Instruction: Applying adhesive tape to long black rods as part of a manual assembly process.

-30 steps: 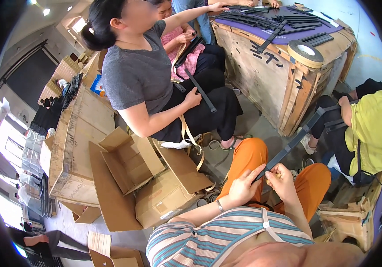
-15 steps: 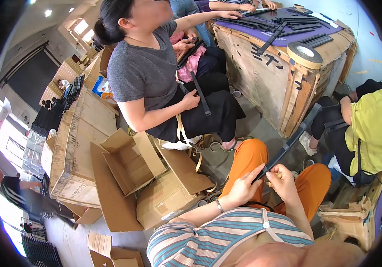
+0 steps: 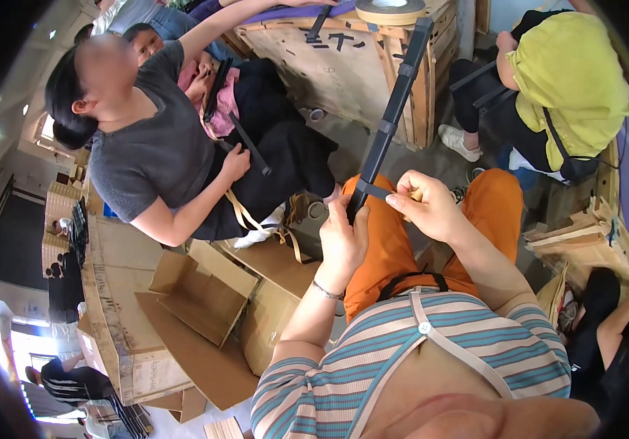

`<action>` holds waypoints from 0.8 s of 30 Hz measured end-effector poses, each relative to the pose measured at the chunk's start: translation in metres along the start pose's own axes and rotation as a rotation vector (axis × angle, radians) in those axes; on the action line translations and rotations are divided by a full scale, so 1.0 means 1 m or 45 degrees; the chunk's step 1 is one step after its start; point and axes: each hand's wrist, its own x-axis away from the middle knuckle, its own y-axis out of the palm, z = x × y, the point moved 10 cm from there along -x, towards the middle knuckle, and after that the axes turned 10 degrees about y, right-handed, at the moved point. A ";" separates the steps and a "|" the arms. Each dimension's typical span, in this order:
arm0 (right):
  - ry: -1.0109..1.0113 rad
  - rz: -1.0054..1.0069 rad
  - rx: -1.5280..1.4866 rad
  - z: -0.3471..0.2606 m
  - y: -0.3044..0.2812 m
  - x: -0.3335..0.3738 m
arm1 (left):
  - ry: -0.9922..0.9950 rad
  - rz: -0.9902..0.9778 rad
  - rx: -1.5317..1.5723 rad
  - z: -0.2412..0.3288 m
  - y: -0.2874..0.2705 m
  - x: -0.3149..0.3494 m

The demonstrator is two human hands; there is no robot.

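Note:
My left hand [image 3: 345, 238] is closed round the lower end of a long, thin black bar [image 3: 385, 132]. The bar slants up and away over my lap, with darker bands across it at intervals. A short dark strip [image 3: 374, 192] runs from the bar to my right hand [image 3: 432, 208], which pinches its free end between thumb and finger. Something small and tan [image 3: 416, 196] shows among the right fingers; its kind is unclear. Both hands are above my orange trousers [image 3: 384, 252].
Open cardboard boxes [image 3: 201, 300] stand at my left, beside a large wooden crate [image 3: 106, 293]. A co-worker in grey [image 3: 139, 146] sits ahead left, another in yellow [image 3: 571, 80] at right. A tape roll [image 3: 391, 10] lies on the far wooden crate [image 3: 344, 73].
The bar has swung more upright. My left hand has shifted down it, and my right hand has moved away from the bar, drawing the dark strip out sideways. My view has turned.

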 end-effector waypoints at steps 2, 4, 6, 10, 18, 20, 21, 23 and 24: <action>-0.026 0.019 0.004 -0.004 0.001 0.003 | -0.008 0.076 -0.036 0.001 -0.010 0.002; -0.043 0.030 0.008 -0.007 0.003 0.004 | 0.066 0.106 -0.069 0.007 -0.016 -0.004; -0.134 0.093 0.014 -0.016 0.000 0.009 | 0.205 0.171 -0.128 0.019 -0.023 -0.009; -0.109 0.109 -0.086 -0.013 -0.002 0.003 | 0.233 0.152 -0.230 0.015 -0.022 -0.018; -0.039 0.113 -0.240 -0.006 -0.009 -0.003 | -0.067 -0.040 0.243 -0.014 -0.004 -0.020; -0.063 0.121 -0.307 -0.009 -0.012 -0.004 | -0.538 -0.250 0.908 -0.021 0.021 -0.010; -0.081 0.108 -0.219 -0.013 -0.012 -0.002 | -0.529 -0.275 0.934 -0.016 0.023 -0.010; -0.105 0.092 -0.139 -0.022 -0.012 0.001 | -0.540 -0.327 1.032 -0.011 0.025 -0.008; -0.083 0.083 -0.104 -0.023 -0.012 0.003 | -0.553 -0.374 1.135 -0.007 0.028 -0.006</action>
